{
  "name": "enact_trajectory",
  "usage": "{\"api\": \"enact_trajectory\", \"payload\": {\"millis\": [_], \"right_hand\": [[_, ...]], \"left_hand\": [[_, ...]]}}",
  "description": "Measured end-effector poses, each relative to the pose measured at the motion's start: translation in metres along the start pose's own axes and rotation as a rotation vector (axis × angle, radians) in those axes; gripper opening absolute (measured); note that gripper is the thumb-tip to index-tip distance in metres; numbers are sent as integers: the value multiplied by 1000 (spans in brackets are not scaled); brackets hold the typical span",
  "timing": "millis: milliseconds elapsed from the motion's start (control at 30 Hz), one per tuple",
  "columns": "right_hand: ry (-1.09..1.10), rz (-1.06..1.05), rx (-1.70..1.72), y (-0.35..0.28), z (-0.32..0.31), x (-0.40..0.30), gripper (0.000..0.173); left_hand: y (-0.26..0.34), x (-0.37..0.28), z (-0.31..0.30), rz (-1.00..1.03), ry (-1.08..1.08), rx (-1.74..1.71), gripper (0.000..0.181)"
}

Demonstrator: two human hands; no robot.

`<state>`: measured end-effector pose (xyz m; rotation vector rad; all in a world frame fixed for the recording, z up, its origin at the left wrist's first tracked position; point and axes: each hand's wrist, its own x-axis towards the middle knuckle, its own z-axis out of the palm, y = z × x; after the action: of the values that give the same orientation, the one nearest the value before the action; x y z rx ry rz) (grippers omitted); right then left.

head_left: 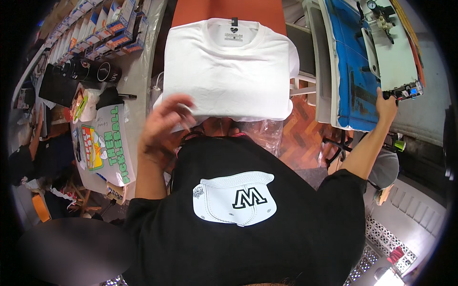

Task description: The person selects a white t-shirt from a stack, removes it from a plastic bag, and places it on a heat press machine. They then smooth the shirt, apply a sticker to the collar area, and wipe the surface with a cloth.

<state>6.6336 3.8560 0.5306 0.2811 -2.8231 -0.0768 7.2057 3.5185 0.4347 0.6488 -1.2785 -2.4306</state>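
Note:
A folded white T-shirt point(227, 77) lies in front of me, its collar at the far side, on a reddish-orange board point(229, 9). My left hand point(166, 121) is blurred by motion at the shirt's near left corner. Its fingers are apart and hold nothing; whether they touch the cloth is unclear. Far to my right, my right hand point(386, 103) grips a black knob point(387, 94) at the near end of a white machine point(399, 53). That end carries a control panel point(408, 91) with a lit blue part.
A pressure gauge point(371, 5) sits on the machine, beside a blue-covered surface point(352, 71). On the left table point(139, 71) are several small cardboard boxes point(103, 28), dark cups point(107, 72) and a printed transfer sheet point(107, 143). Another person's arm point(35, 134) shows at far left.

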Motion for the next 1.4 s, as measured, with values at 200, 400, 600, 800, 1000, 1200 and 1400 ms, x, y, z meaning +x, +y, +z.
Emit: {"api": "enact_trajectory", "payload": {"millis": [200,400,600,800,1000,1200,1400], "right_hand": [[41,-16,79,-25,-11,-24,78],[123,-90,88,-116,-51,-102,72],[211,-257,496,-162,-48,-167,59],[618,-567,763,-227,-87,-189,105],[599,-667,662,-254,-129,-209,112],[599,-665,633,-263,-152,-223,113],[644,-692,653,-272,-154,-223,111]], "left_hand": [[-125,-13,5,-595,-407,-513,53],[-238,-19,-111,-522,373,-241,30],[-178,-37,-143,-596,344,545,33],[-134,-39,-156,-456,40,912,39],[-22,-32,-104,-282,-85,824,28],[140,-65,-151,433,586,817,18],[301,-61,-314,439,1481,1828,36]]}}
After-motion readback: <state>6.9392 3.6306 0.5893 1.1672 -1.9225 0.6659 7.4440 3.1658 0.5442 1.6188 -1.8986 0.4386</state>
